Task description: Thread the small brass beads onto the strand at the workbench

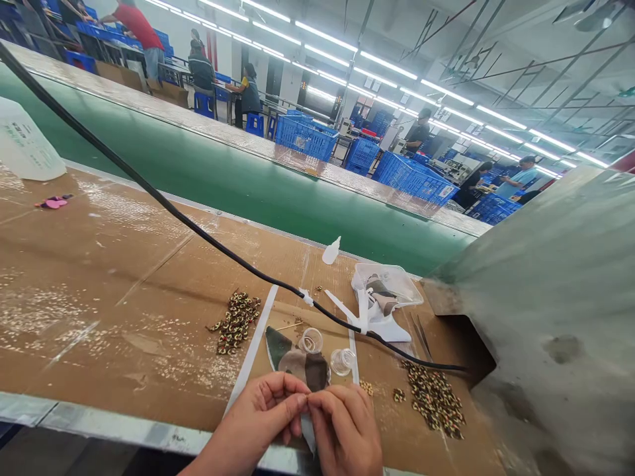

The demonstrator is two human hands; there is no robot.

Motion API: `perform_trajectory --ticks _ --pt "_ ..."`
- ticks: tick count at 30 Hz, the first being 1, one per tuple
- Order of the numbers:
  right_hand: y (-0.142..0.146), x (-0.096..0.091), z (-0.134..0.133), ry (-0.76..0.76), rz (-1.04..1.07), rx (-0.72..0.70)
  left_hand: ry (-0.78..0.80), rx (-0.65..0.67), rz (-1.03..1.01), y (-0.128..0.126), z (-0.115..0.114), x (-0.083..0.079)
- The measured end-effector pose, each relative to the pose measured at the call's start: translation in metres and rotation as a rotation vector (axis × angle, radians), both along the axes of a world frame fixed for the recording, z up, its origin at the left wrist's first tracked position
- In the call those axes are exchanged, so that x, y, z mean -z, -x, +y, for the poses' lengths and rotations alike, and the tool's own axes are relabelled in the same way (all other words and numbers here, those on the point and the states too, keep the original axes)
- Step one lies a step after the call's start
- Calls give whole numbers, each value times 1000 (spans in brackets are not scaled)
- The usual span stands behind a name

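My left hand and my right hand meet at the front edge of the bench, thumbs and fingertips pinched together. Whatever lies between the fingertips is too small to name. Just beyond them lies a camouflage-patterned cloth piece. Two small clear plastic cups stand beside it, a left cup and a right cup. A thin wooden stick rests behind the cloth. To the right sits a pile of small black-and-gold parts, and a similar pile lies to the left.
A black cable crosses above the bench. A clear plastic box holds cloth pieces. Tweezers lie nearby, and a white dropper bottle lies farther back. A grey metal housing blocks the right. Beyond runs a green conveyor belt.
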State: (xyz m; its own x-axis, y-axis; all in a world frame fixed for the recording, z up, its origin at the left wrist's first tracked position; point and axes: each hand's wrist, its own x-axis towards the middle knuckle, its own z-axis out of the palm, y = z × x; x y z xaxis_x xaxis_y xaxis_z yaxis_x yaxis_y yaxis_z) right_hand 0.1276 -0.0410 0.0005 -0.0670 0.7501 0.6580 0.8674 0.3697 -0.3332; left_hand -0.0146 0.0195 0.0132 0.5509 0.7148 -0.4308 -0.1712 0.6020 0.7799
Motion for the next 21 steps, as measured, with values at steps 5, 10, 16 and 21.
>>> perform_trajectory --ticks 5,10,16,21 --pt "5 5 -1 32 139 71 14 -6 14 1 -1 -2" --pt "7 8 -2 40 165 74 14 -7 28 0 0 -4" --pt "2 3 0 40 85 54 -7 -5 42 -1 0 -1" --pt "3 -3 3 36 51 16 11 -24 1 -1 -1 0"
